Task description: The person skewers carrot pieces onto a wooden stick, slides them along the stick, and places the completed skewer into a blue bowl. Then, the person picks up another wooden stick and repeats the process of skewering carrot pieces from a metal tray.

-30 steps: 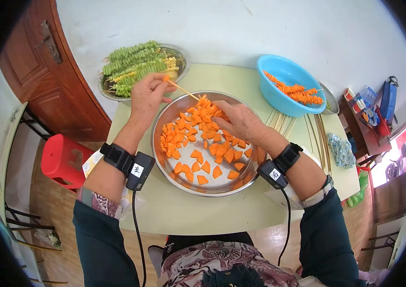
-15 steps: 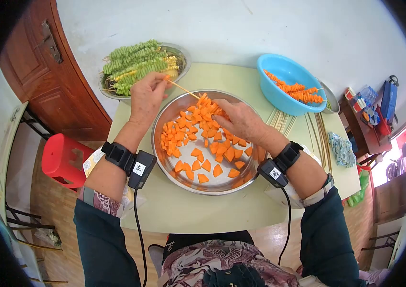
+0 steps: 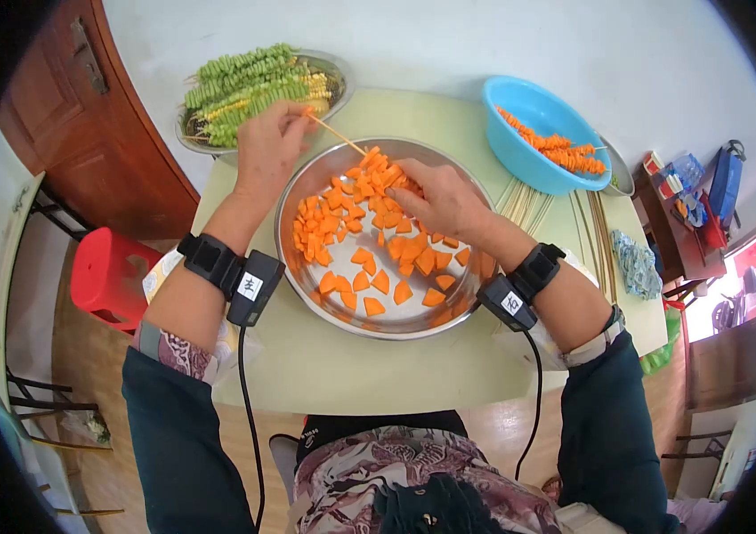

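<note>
My left hand [image 3: 273, 147] pinches one end of a thin wooden skewer [image 3: 335, 133] above the bowl's far left rim. A bit of orange carrot shows at the fingertips there. The skewer slants down to the right, to a heap of cut carrot pieces [image 3: 376, 178]. My right hand [image 3: 442, 198] is closed over the right side of that heap, thumb and fingers round carrot pieces; whether these are on the skewer is hidden. Beneath both hands stands a wide steel bowl [image 3: 378, 333], with flat carrot slices loose on its bottom.
Green and yellow vegetable skewers [image 3: 249, 93] fill a metal bowl [image 3: 347, 82] at the back left. A blue basin [image 3: 507, 93] with carrot skewers [image 3: 565, 153] stands back right. Bare sticks [image 3: 527, 209] and a crumpled cloth [image 3: 636, 265] lie on the right. A red stool [image 3: 109, 276] stands left.
The whole view has shifted, so the bowl and table sit slightly higher. My left hand keeps the skewer and my right hand stays at the carrots, with little change in grip.
</note>
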A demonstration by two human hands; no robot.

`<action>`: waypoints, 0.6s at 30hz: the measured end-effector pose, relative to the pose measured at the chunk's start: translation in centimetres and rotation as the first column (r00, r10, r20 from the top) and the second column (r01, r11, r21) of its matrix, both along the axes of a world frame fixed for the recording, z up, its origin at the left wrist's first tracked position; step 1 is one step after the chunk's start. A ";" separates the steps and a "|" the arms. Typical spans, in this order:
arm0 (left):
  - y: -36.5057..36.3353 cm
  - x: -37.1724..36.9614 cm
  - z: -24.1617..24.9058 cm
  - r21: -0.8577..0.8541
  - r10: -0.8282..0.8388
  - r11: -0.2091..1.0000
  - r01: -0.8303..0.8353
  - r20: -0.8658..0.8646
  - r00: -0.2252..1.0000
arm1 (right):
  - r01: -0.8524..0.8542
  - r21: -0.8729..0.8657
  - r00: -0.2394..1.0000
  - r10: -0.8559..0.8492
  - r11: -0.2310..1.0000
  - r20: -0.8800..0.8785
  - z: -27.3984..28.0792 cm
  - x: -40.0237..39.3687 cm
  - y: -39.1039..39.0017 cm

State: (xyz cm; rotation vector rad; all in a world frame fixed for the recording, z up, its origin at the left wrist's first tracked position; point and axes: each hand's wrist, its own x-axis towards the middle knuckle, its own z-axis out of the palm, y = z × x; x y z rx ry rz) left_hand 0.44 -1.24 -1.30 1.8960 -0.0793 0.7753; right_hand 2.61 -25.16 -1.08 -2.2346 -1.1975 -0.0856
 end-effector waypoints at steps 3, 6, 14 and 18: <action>0.0 0.0 -0.1 -0.039 -0.011 0.999 0.011 -0.010 1.000 | 0.014 0.003 0.951 -0.012 1.000 -0.307 0.7 -0.7 0.3; 0.0 -0.1 0.0 -0.055 -0.037 0.998 0.036 -0.022 0.999 | -0.018 0.078 0.748 0.065 0.997 -0.661 1.6 -1.1 0.5; 0.0 -0.1 0.3 -0.010 -0.042 0.999 0.041 -0.086 0.995 | 0.035 0.027 0.865 -0.017 0.999 -0.502 1.6 -1.5 0.5; -0.2 -0.3 0.4 -0.010 -0.050 0.999 0.049 -0.123 0.991 | 0.029 -0.032 0.998 -0.027 0.999 0.054 0.2 -0.7 0.0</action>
